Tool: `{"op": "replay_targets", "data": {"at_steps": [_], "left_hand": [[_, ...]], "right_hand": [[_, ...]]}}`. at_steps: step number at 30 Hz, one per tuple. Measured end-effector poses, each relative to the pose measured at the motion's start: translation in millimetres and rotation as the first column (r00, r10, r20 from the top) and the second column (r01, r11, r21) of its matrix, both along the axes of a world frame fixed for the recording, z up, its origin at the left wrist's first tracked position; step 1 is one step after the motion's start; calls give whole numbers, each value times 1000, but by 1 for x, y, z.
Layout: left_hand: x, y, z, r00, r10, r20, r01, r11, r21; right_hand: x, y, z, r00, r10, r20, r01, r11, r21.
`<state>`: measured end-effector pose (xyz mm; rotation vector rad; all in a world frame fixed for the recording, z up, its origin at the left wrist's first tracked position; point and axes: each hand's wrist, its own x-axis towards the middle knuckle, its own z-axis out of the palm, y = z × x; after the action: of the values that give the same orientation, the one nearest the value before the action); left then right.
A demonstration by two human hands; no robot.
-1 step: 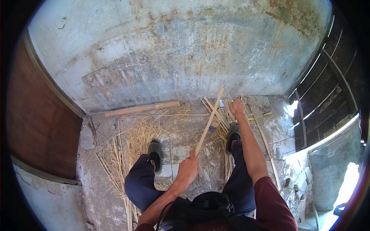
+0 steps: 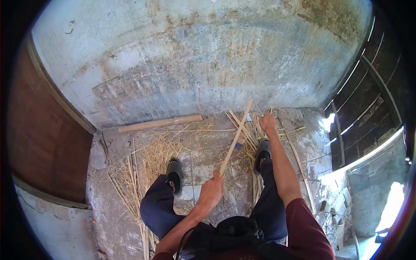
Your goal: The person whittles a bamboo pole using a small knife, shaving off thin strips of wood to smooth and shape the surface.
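Note:
My left hand (image 2: 211, 190) is closed round the near end of a pale bamboo strip (image 2: 236, 136). The strip slants up and away to the right, its far end close to the wall. Farther out, my right hand (image 2: 268, 122) is a fist to the right of the strip's far half. A thin greyish edge shows beside that fist, but what it grips is too small to make out. Below and beside the right hand lie several split bamboo pieces (image 2: 244, 128) on the floor, partly hidden by the strip.
A thick bamboo pole (image 2: 160, 123) lies along the stained wall (image 2: 208, 56). Shavings (image 2: 158, 151) and long strips (image 2: 135, 173) cover the floor at left. My shoes (image 2: 174, 173) stand apart. A brown door panel (image 2: 47, 125) is at left, dark slatted boards (image 2: 368, 91) at right, rubble (image 2: 338, 206) lower right.

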<state>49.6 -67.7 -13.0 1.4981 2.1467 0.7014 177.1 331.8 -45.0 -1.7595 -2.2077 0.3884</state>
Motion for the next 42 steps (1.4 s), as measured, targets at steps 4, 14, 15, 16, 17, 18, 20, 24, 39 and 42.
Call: {"op": "replay_targets", "data": {"at_steps": [4,14,15,16,17,18,20,24,39,42], "left_hand": [[-10,3,0,995,10,97,-11,1000,1],[-73,22,-26,808,70,584,-138,988,71],[-74,19,-9,678,111,727,-148,989,-13],[-71,18,7,521,150,841,-136,986,-91],[-68,18,22,526,147,838,-139,987,-85],[-64,17,34,469,112,876,-98,992,-74],[-49,14,51,406,72,911,-48,997,-57],[-15,1,76,455,1,891,11,1000,-6],[38,-72,107,617,-142,774,21,986,164],[37,-83,99,774,-144,617,-8,972,237]], "right_hand": [[32,26,-28,993,-98,59,109,971,-215],[10,-24,26,918,207,-338,-171,976,131],[8,-51,48,848,291,-443,-232,955,184],[12,-76,72,762,369,-532,-278,929,246],[16,-101,97,758,373,-536,-278,927,253],[21,-126,118,723,442,-532,-342,897,280],[33,-164,137,688,503,-523,-396,864,310],[50,-216,155,631,627,-457,-415,770,484],[125,-308,175,649,652,-392,-526,757,389],[136,-331,216,703,550,-450,-463,835,298]]}}
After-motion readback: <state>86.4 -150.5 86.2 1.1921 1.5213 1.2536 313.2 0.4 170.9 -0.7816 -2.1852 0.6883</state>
